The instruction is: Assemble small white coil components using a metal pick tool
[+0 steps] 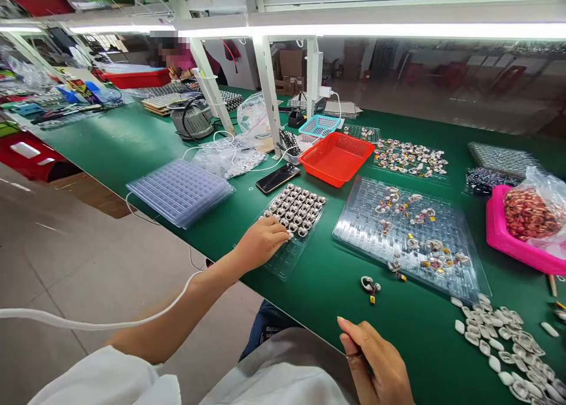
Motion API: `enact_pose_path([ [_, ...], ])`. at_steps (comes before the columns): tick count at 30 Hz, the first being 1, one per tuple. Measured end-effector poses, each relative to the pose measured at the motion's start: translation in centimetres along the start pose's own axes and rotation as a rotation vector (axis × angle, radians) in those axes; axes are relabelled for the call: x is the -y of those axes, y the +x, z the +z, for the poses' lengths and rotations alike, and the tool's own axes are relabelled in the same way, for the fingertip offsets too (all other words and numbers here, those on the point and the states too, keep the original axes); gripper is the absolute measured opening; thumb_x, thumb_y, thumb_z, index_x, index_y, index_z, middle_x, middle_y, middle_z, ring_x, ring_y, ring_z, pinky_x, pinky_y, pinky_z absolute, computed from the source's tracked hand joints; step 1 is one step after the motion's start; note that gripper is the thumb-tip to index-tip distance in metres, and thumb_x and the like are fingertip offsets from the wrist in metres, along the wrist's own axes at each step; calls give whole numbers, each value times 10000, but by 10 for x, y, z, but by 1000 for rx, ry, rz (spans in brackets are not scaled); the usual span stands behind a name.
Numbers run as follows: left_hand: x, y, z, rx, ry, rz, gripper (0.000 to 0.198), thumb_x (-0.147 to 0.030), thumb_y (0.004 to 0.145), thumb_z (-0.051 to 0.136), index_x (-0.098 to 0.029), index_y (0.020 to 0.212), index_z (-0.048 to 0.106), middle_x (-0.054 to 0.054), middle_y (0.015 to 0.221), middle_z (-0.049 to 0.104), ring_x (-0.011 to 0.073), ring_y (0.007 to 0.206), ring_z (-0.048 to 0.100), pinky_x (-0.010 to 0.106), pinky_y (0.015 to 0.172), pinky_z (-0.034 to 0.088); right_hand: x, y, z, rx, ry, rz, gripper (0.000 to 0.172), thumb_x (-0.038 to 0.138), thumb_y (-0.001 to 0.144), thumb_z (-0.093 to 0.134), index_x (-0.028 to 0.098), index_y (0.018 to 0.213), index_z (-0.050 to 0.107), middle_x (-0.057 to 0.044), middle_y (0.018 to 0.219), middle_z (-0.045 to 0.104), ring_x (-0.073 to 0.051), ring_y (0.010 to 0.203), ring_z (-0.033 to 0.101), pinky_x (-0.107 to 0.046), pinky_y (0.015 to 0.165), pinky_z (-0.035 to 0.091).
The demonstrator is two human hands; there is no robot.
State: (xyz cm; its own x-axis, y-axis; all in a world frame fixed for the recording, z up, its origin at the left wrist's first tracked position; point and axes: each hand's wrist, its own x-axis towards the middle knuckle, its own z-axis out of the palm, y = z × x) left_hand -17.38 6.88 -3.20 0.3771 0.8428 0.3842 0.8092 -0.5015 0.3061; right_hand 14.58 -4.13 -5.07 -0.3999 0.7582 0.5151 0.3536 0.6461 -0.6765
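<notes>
My left hand (264, 240) reaches over the clear tray (283, 262), its fingers pinched together at the near edge of the rows of small white ring-shaped parts (294, 207). A white part shows at its fingertips. My right hand (374, 358) is held near the table's front edge, thumb close to the bent fingers; whether anything small is between them cannot be made out. Just above it on the green table lies one white part with wires and a yellow tag (370, 288). A larger clear tray (349, 228) with several wired parts lies to the right.
A black phone (277, 178) and a red basket (336, 157) stand behind the small tray. Stacked clear trays (179, 193) are at left. White shells (499, 334) and a pink basket (508, 246) are at right. A white cable (110, 324) crosses by my left arm. A person (192, 63) sits far back.
</notes>
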Motion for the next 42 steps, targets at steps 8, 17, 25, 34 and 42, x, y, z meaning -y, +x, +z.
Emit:
enact_pose_path([
  [8,-23,-4,-11,35,14,78,224,-175,959,567,-207,972,789,115,1057,756,268,974,667,453,928,552,-9,-1,-39,-156,-176,238,186,185,995,544,198,1040,725,-24,740,665,-144,592,627,-251,524,514],
  [17,-131,5,51,134,-463,-98,336,-184,924,634,-184,1258,668,122,1161,753,252,1006,718,402,911,602,-28,52,-40,138,-565,454,262,204,920,632,212,1175,694,-72,1016,652,-159,680,647,-264,578,482],
  [25,-153,17,73,257,-750,-312,435,-200,844,685,-169,1277,662,135,1189,736,266,971,726,415,854,622,-31,42,-39,11,-222,622,55,227,921,597,191,895,629,-18,813,660,-158,689,631,-261,618,486],
  [34,-179,14,73,313,-1308,-489,366,-291,827,733,-139,1160,715,117,1085,786,250,973,748,367,912,594,-8,0,-22,-508,695,855,241,384,851,779,216,939,631,26,798,613,-70,553,509,-191,503,457],
  [42,-177,8,68,355,-1590,-575,248,-274,813,801,-152,1024,752,66,985,788,181,899,718,292,845,581,-7,-17,-15,-549,698,845,241,341,843,797,242,1002,647,22,811,632,-89,609,566,-190,523,492],
])
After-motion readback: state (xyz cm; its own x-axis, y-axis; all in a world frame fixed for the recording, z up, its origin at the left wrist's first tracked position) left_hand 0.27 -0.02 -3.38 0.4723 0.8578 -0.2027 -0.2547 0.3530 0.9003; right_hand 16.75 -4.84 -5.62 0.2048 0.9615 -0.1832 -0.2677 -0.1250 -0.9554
